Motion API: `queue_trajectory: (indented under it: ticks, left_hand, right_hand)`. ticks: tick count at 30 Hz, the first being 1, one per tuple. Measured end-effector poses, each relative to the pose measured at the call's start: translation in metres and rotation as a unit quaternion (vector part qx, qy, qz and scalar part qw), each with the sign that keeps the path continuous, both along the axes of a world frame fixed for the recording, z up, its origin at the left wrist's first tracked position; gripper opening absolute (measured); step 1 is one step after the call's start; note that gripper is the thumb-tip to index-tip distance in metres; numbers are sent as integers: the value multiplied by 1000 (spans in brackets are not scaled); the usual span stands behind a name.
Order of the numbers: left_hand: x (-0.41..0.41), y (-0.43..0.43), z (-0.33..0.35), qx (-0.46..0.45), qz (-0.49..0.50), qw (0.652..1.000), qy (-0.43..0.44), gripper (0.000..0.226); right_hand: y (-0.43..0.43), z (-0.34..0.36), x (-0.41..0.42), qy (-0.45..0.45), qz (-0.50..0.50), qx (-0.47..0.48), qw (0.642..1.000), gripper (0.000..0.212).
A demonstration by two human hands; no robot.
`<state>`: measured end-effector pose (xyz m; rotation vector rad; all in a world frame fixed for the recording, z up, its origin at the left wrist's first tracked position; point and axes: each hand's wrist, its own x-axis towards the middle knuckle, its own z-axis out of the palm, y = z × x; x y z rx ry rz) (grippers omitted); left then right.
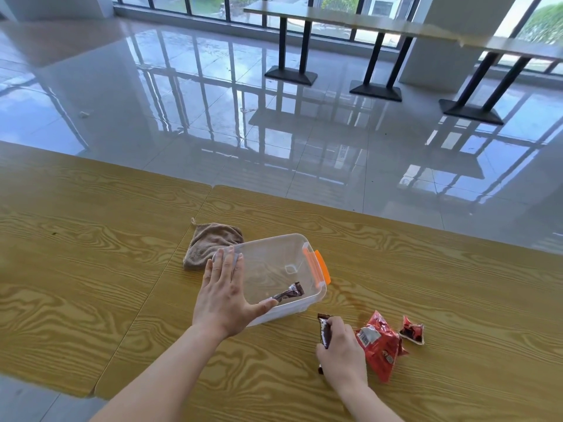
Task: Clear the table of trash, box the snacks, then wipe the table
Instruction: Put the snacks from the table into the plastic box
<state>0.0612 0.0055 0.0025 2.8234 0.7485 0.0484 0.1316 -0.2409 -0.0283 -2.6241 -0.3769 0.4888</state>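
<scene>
A clear plastic box (307, 301) with an orange latch (320, 267) stands on the wooden table (91, 269). One dark brown snack bar (289, 293) lies inside it. My left hand (224, 295) rests flat against the box's near left corner, fingers spread. To the right of the box, my right hand (342, 353) is closed on a second dark brown snack bar (324, 328) on the tabletop. Just right of that hand lie a red snack packet (379, 345) and a small torn red wrapper (412, 329). A brown cloth (207, 243) lies behind the box.
The table's far edge runs diagonally behind the box, with glossy tiled floor (213, 102) beyond. A seam (170, 257) splits the tabletop left of the box. Long tables on black pedestal legs (291, 73) stand by the windows in the distance.
</scene>
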Motion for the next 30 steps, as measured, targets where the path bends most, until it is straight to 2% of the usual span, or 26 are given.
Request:
queue_trajectory:
  ticks: [5,10,14,20,25,30]
  left_hand:
    - [0,1,0,1,-2,1000,1,129]
    - [0,0,1,-1,-3,1000,-9,131]
    - [0,0,1,-4,-1,1000,-11,130]
    - [-1,-1,1,6,-1,1000,-15,129]
    - [-1,-1,0,11,-3,1000,-19,127]
    - [-1,-1,0,13,0,1000,-9,125]
  right_hand:
    - [-19,18,4,-24,-11,81,996,46]
    - [-11,60,21,-124,8,148,981,47]
    - [24,95,41,-179,81,183,963,43]
    - [91,99,60,-141,237,92,957,49]
    - [121,79,66,-129,285,15,950,33]
    - [125,64,71,-106,296,-18,949,32]
